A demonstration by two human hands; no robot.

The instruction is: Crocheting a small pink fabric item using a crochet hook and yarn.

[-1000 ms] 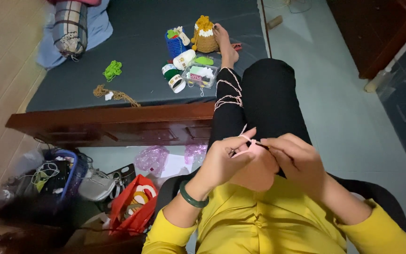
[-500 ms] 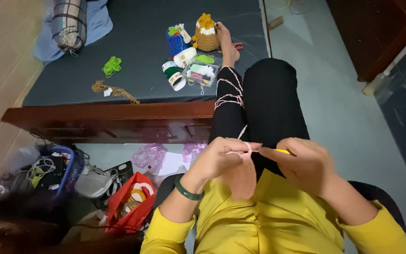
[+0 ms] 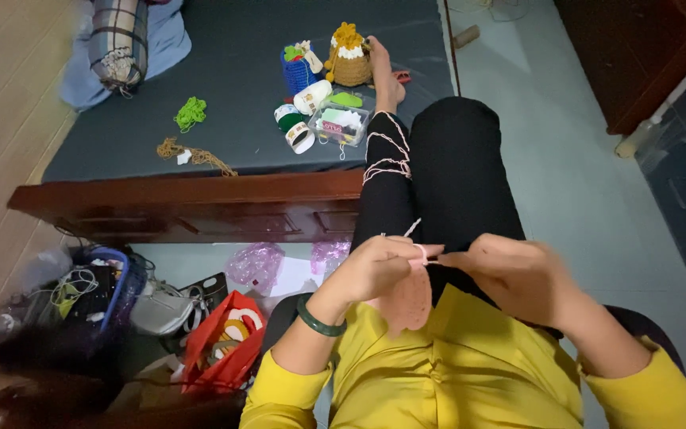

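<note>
Your left hand (image 3: 379,266) pinches pink yarn (image 3: 421,253) above the pink crochet piece (image 3: 408,300) hanging at your lap; your right hand (image 3: 510,274) is closed, presumably on a hook, though blur hides it. Judged progress: a palm-sized panel done, strand still running up your leg. On the bed (image 3: 232,95): blue basket (image 3: 297,71), clear box (image 3: 341,123), brown-and-white crocheted bag (image 3: 349,62).

Packages on the bed and the floor
A clear plastic box (image 3: 340,123) with coloured contents lies on the dark bed beside banded yarn rolls (image 3: 295,127); a red bag (image 3: 224,338) with white and yellow markings slumps on the floor below
</note>
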